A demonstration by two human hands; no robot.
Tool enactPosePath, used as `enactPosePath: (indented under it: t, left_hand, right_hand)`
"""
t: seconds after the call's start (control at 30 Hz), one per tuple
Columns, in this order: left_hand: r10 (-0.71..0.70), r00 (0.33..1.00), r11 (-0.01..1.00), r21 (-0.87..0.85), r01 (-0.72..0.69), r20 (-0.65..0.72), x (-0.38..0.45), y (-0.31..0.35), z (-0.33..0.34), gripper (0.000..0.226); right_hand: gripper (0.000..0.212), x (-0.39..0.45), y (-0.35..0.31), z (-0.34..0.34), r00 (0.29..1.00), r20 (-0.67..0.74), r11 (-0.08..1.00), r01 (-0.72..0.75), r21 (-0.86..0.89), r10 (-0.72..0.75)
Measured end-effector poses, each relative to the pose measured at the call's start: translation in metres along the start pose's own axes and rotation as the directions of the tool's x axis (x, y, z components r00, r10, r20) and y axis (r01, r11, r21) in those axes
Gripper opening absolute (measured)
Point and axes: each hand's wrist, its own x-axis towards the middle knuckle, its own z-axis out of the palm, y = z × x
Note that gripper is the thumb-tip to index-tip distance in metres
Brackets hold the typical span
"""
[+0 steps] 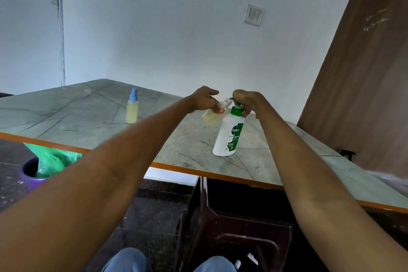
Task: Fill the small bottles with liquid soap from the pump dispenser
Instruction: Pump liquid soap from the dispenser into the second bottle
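Observation:
A white pump dispenser [228, 137] with a green collar and label stands upright on the grey marbled table [88, 115]. My right hand [248, 101] sits on top of its green pump head, fingers curled around it. My left hand [204, 99] holds a small clear bottle [212, 116], tilted, its open threaded neck up against the pump's spout. Pale yellow liquid fills the lower part of that bottle. A second small bottle [132, 109] with a blue spray cap, full of yellow liquid, stands upright farther left on the table.
The table has an orange front edge [187, 169]. A purple bin with a green bag [44, 165] stands on the floor at the left. A dark brown plastic stool [231, 223] is under the table. A brown door [357, 73] is at the right.

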Motion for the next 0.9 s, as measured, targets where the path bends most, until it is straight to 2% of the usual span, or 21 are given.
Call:
enactPosePath:
  t: [0.2,0.3,0.4,0.63,0.8,0.9]
  left_hand:
    - [0.021,1.0,1.0,-0.015,-0.021,-0.017,0.001,0.001,0.002,0.075]
    - [0.037,0.999,0.999,-0.019,-0.038,-0.04,-0.003,0.002,0.002,0.075]
    - [0.011,0.997,0.998,-0.053,-0.015,-0.08,-0.006,-0.012,0.002,0.075]
    - [-0.017,0.99,0.992,-0.13,-0.001,-0.137,-0.03,-0.044,0.014,0.067]
    - [-0.024,0.985,0.995,-0.097,0.008,-0.171,-0.044,-0.069,0.039,0.054]
    - [-0.037,0.982,0.993,-0.117,0.016,-0.185,-0.046,-0.073,0.042,0.067]
  right_hand:
    - [0.026,0.002,-0.004,0.003,0.999,0.033,0.999,-0.03,0.032,0.029]
    - [0.036,-0.003,0.0,-0.001,0.996,0.061,0.99,-0.075,0.118,0.068]
    - [0.029,0.004,0.005,0.001,0.993,0.096,0.969,-0.095,0.229,0.075]
    - [0.018,0.005,0.003,0.004,0.998,0.024,0.852,-0.056,0.52,0.051]
    - [0.017,0.006,0.011,0.006,0.996,-0.079,0.789,0.013,0.614,0.045]
    - [0.017,0.002,0.012,0.009,0.991,-0.131,0.733,0.107,0.671,-0.024]
